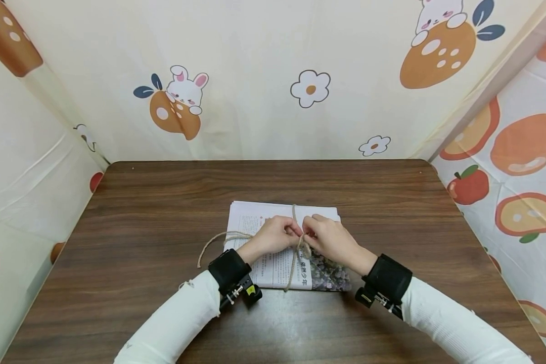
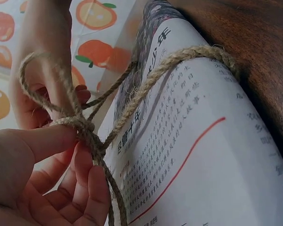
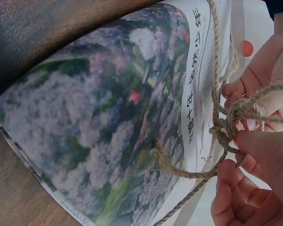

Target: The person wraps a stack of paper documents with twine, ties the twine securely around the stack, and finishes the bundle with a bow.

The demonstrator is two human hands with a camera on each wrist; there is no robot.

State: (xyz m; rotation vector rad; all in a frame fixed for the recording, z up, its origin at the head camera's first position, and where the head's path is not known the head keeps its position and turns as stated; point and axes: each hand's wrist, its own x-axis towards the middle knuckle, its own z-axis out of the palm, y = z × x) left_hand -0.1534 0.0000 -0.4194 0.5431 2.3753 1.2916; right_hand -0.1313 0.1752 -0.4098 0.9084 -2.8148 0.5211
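A folded stack of newspaper (image 1: pixel 266 270) lies on the table with brown twine (image 1: pixel 293 270) passed around it. Above the paper, the twine meets in a knot (image 3: pixel 222 129), with a loop (image 2: pixel 26 77) standing up from it. My left hand (image 1: pixel 276 235) pinches the twine at the knot between thumb and fingers. On the other side, my right hand (image 1: pixel 333 238) pinches the twine close by, its thumb and index finger against the knot in the right wrist view. A loose twine tail trails left past the paper's edge. Part of the knot is hidden by the fingers.
The brown wood-grain table (image 1: pixel 154 212) extends around the paper on all sides. A cream curtain (image 1: pixel 255 116) with rabbit and flower prints hangs behind it, and fruit-printed cloth (image 1: pixel 523 187) hangs on the right. Both wrists wear black camera straps (image 1: pixel 229 270).
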